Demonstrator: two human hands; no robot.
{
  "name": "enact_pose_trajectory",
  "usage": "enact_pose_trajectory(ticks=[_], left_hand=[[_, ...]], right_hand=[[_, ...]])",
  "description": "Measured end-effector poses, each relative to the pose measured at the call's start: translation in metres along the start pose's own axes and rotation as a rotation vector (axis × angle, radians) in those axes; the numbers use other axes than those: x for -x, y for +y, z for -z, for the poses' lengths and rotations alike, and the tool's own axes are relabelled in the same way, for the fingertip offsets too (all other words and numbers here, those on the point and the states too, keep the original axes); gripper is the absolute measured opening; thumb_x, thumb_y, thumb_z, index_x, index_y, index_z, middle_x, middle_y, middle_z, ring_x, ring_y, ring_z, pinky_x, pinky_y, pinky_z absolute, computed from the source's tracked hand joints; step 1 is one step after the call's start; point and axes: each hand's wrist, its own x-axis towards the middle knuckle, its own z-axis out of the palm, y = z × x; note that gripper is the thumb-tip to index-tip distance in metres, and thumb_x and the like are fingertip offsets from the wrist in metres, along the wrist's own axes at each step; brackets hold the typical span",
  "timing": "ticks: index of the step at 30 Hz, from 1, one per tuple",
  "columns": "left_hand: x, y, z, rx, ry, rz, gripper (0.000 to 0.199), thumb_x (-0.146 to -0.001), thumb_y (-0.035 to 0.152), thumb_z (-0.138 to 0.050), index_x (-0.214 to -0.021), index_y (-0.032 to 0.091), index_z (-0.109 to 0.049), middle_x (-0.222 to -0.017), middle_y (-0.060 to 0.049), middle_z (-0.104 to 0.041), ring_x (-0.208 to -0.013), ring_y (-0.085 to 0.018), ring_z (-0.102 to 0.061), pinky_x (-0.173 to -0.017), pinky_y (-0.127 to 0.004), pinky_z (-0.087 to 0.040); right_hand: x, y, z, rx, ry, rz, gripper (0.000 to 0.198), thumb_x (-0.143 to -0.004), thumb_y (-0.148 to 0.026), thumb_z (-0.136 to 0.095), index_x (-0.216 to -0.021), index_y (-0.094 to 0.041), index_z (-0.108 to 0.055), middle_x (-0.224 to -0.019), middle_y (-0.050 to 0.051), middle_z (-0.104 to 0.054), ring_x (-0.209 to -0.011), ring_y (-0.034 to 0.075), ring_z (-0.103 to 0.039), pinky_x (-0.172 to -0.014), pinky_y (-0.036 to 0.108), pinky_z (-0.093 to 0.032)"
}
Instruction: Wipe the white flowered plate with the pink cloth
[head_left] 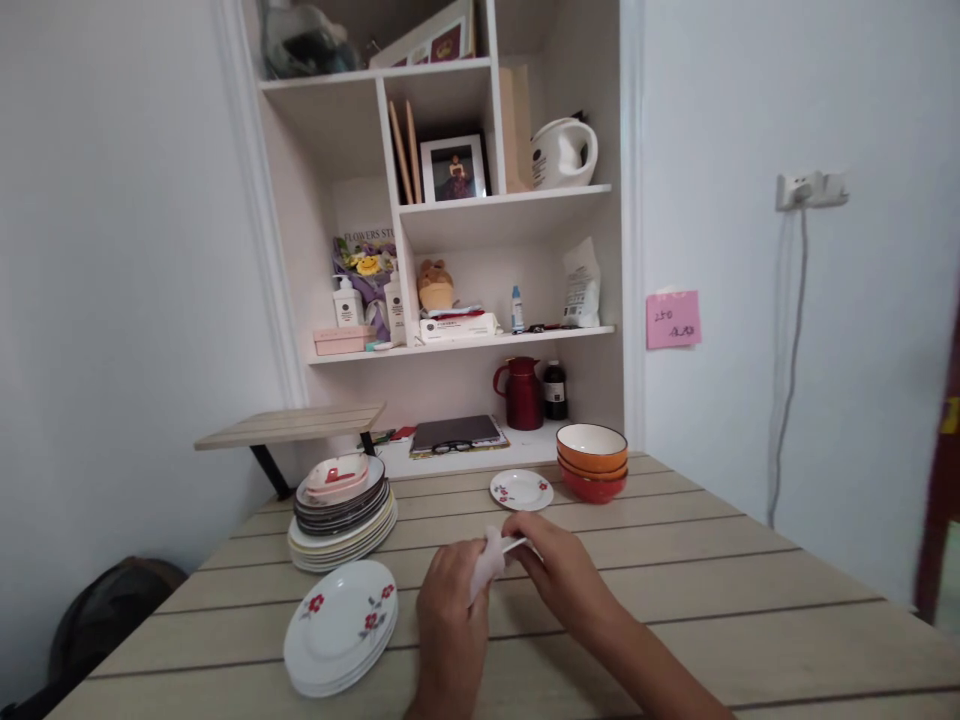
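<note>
"What's in the hands?"

"A soft, crumpled pale cloth (489, 568), bunched in the left hand (452, 585), whose grip is clamped on it. The right hand (551, 562) has its grip pinched on a thin, hard-edged white piece (514, 545) that meets the cloth, above the middle of the bench (690, 600)"

"And the bench itself?"

"Wood-look planks with dark seams. Near the left hand sit round, glossy white plates (337, 625) with red flowers; behind them a taller plate stack (341, 535), topped by a squarish dish (337, 477). Beyond the hands lies a small flowered plate (523, 490), just beside nested orange and red bowls (592, 460)"

"Anything in the way?"

"The small plate and bowls stand ahead of the right hand, the stacks off to the left. A slatted riser (292, 424) stands behind the taller stack"

"What can't you make out?"

"The white piece is mostly covered by fingers and cloth, so I can't tell its full shape. Both forearms run out of view, and a dark rounded object (109, 625) at lower left is cut off"
</note>
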Motion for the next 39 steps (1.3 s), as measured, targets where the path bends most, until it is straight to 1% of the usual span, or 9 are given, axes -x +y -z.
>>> enact_pose_trajectory(ticks=[5, 10, 14, 18, 21, 25, 29, 34, 39], left_hand=[[-0.004, 0.002, 0.005, -0.06, -0.058, -0.068, 0.034, -0.082, 0.005, -0.049, -0.106, 0.022, -0.065, -0.091, -0.007, -0.072, -0.082, -0.021, -0.067, -0.073, -0.033, -0.056], [-0.004, 0.005, 0.004, 0.027, -0.002, 0.021, 0.022, -0.087, 0.015, -0.053, -0.103, 0.023, -0.065, -0.091, -0.007, -0.072, -0.083, -0.021, -0.067, -0.074, -0.033, -0.055], [-0.004, 0.001, 0.0, 0.12, 0.067, 0.211, 0.015, -0.084, 0.027, -0.063, -0.097, 0.022, -0.068, -0.088, -0.007, -0.072, -0.081, -0.021, -0.067, -0.074, -0.032, -0.055], [-0.006, -0.001, -0.005, 0.259, 0.136, 0.488, 0.026, -0.076, 0.04, -0.071, -0.091, 0.02, -0.07, -0.084, -0.007, -0.074, -0.077, -0.022, -0.069, -0.072, -0.032, -0.055], [-0.009, 0.001, -0.007, 0.39, 0.196, 0.703, 0.037, -0.073, 0.047, -0.071, -0.094, 0.018, -0.07, -0.085, -0.008, -0.075, -0.077, -0.024, -0.07, -0.071, -0.033, -0.055], [-0.011, 0.004, -0.006, 0.447, 0.255, 0.826, 0.043, -0.069, 0.052, -0.072, -0.094, 0.017, -0.068, -0.084, -0.008, -0.075, -0.08, -0.026, -0.07, -0.071, -0.034, -0.055], [-0.011, 0.007, -0.009, 0.442, 0.27, 0.892, 0.045, -0.066, 0.054, -0.072, -0.091, 0.016, -0.068, -0.083, -0.009, -0.074, -0.079, -0.026, -0.069, -0.07, -0.033, -0.053], [-0.008, 0.01, -0.013, 0.404, 0.233, 0.869, 0.044, -0.068, 0.056, -0.069, -0.089, 0.017, -0.066, -0.081, -0.008, -0.073, -0.076, -0.026, -0.067, -0.067, -0.033, -0.051], [-0.008, 0.011, -0.007, 0.286, 0.232, 0.847, 0.042, -0.07, 0.059, -0.065, -0.078, 0.018, -0.064, -0.07, -0.007, -0.07, -0.066, -0.024, -0.063, -0.061, -0.032, -0.049]], right_hand=[[0.0, 0.004, 0.002, 0.06, -0.053, 0.011, 0.018, -0.085, -0.012, -0.046, -0.09, -0.023, -0.06, -0.087, 0.003, -0.069, -0.08, 0.019, -0.061, -0.07, 0.026, -0.042], [0.0, 0.004, 0.002, -0.005, -0.04, 0.0, 0.013, -0.09, -0.022, -0.049, -0.085, -0.023, -0.061, -0.082, 0.002, -0.068, -0.076, 0.018, -0.06, -0.067, 0.025, -0.041], [0.001, 0.004, -0.001, -0.153, -0.05, -0.048, 0.015, -0.091, -0.028, -0.05, -0.081, -0.022, -0.06, -0.074, -0.001, -0.065, -0.069, 0.017, -0.057, -0.065, 0.025, -0.039], [0.001, 0.007, -0.007, -0.376, -0.031, -0.133, 0.019, -0.089, -0.036, -0.056, -0.078, -0.02, -0.061, -0.07, -0.001, -0.062, -0.068, 0.017, -0.055, -0.064, 0.026, -0.039], [0.0, 0.007, -0.014, -0.658, 0.021, -0.222, 0.023, -0.084, -0.042, -0.062, -0.094, -0.021, -0.066, -0.082, 0.001, -0.068, -0.076, 0.02, -0.059, -0.069, 0.028, -0.044], [0.003, -0.001, -0.027, -0.963, 0.09, -0.401, 0.042, -0.078, -0.045, -0.071, -0.111, -0.021, -0.065, -0.092, 0.005, -0.073, -0.079, 0.021, -0.063, -0.071, 0.031, -0.048], [0.005, -0.007, -0.037, -1.155, 0.175, -0.52, 0.046, -0.073, -0.043, -0.076, -0.112, -0.02, -0.065, -0.094, 0.007, -0.074, -0.074, 0.019, -0.065, -0.067, 0.029, -0.05], [0.004, -0.009, -0.04, -1.294, 0.255, -0.572, 0.047, -0.069, -0.038, -0.081, -0.11, -0.021, -0.065, -0.097, 0.005, -0.075, -0.075, 0.019, -0.067, -0.069, 0.03, -0.052], [0.001, -0.008, -0.034, -1.146, 0.161, -0.575, 0.045, -0.072, -0.039, -0.077, -0.11, -0.019, -0.064, -0.097, 0.007, -0.075, -0.076, 0.02, -0.066, -0.07, 0.032, -0.052]])
